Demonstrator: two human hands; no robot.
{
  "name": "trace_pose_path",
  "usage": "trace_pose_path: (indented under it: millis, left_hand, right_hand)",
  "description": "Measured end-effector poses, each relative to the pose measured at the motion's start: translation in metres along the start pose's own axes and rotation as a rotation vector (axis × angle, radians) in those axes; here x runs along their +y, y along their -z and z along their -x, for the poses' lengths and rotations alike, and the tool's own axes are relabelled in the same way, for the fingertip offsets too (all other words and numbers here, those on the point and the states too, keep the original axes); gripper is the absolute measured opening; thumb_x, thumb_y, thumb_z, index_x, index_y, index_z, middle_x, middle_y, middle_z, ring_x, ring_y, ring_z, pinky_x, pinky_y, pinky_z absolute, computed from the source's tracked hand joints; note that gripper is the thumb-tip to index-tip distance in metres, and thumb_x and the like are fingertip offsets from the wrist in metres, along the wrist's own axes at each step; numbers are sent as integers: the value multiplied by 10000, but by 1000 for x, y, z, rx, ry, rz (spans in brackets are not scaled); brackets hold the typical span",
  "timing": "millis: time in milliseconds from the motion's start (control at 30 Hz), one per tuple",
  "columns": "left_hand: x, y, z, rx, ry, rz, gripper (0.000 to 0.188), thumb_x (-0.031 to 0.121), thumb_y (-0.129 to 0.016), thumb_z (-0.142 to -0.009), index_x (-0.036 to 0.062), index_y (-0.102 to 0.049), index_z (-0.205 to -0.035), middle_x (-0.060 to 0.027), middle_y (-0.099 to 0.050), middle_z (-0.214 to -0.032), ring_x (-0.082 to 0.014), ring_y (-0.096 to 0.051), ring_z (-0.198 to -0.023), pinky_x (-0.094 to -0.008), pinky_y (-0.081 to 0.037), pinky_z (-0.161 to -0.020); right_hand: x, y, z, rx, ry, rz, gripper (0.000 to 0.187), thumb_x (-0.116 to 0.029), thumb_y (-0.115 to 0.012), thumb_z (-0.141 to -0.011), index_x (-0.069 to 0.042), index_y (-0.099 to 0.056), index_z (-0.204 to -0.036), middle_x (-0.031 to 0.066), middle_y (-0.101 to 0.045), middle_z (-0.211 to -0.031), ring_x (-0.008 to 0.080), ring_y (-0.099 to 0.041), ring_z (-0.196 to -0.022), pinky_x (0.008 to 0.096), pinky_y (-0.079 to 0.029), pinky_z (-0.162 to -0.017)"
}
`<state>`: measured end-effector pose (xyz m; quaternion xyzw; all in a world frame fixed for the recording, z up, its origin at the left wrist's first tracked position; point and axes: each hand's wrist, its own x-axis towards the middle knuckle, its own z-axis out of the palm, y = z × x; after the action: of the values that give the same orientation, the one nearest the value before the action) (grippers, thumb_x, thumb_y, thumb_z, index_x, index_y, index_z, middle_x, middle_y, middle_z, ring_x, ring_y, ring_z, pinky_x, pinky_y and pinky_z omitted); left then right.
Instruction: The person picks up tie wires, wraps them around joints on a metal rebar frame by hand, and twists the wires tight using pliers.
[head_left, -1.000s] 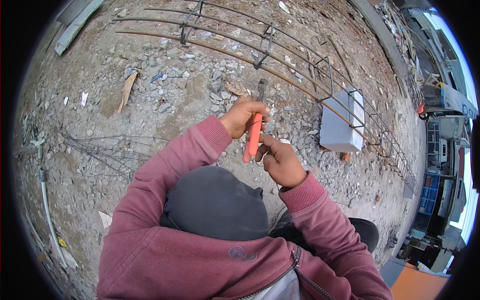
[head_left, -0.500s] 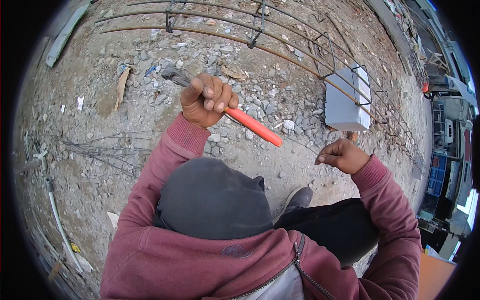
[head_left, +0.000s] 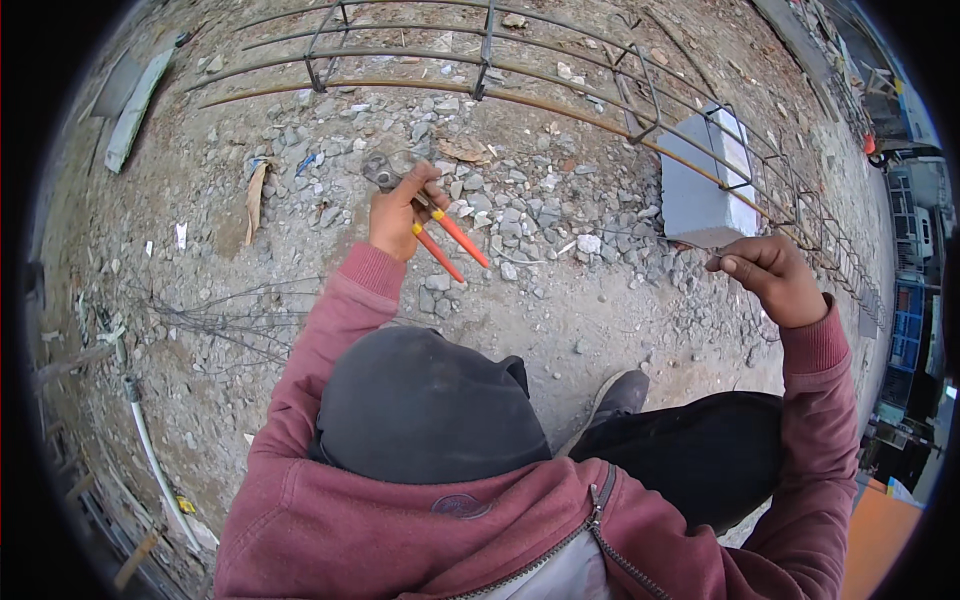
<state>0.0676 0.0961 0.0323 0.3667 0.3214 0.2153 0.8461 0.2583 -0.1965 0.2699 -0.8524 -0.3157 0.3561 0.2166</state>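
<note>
Over the gravel, my left hand (head_left: 405, 205) grips pincers (head_left: 462, 240) with red-orange handles and yellow collars. Their dark jaw head points up past my thumb, and the two handles stand apart. To the right, my right hand (head_left: 770, 275) is closed, thumb against fingers, pinching a thin dark wire (head_left: 690, 244). A short stretch of the wire shows left of the fingertips; its far end is hard to make out. Just beyond that hand stands a pale grey block (head_left: 705, 185), beneath the rebar cage (head_left: 560, 105).
The cage of long bars and square ties arcs across the far side and down the right. Loose wires (head_left: 230, 318) lie on the ground at left, near a white pipe (head_left: 155, 460). A board (head_left: 138, 110) lies far left. My dark shoe (head_left: 620, 393) rests on dirt.
The pincers have turned and their handles have spread, so both show now. My right hand has moved right and farther away, toward the block, with the wire.
</note>
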Motion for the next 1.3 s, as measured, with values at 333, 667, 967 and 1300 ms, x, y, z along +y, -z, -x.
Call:
trace_pose_path:
  millis: [333, 667, 967, 1300]
  left_hand:
    - [25, -28, 29, -514, -99, -275, 724, 276, -607, -842, -25, -222, -1377, -250, -312, -1382, -332, -301, -1301, -424, -251, -1072]
    - [159, -179, 46, -239, -331, 124, 229, 257, -339, -983, 75, -445, -1071, -17, -479, -727, -161, -521, -695, -386, -481, -763]
    - [246, -238, -57, -66, -644, 510, 274, 256, -311, -979, 105, -477, -822, 34, -335, -555, -89, -271, -440, -246, -241, -408]
    - [124, -246, -50, -786, 176, -30, 380, 289, -309, -982, -6, -528, -884, -114, -557, -831, -248, -605, -815, -426, -542, -791]
  right_hand:
    - [4, 28, 24, 50, 352, 361, 121, -76, -627, -787, 28, -660, -838, 159, -632, -681, 259, -608, -584, 309, -468, -566]
    - [35, 26, -5, -428, -42, -269, 190, -138, -565, -875, 18, -673, -874, -60, -437, -526, 39, -342, -489, 228, -290, -454]
    - [35, 50, -11, -68, 328, -614, 230, -182, -536, -905, 12, -654, -947, -49, -474, -588, 31, -360, -520, 213, -289, -467]
    - [51, 52, -17, 11, -2, 138, 440, -256, -531, -899, 24, -510, -1237, 164, -642, -998, 227, -598, -964, 358, -440, -862]
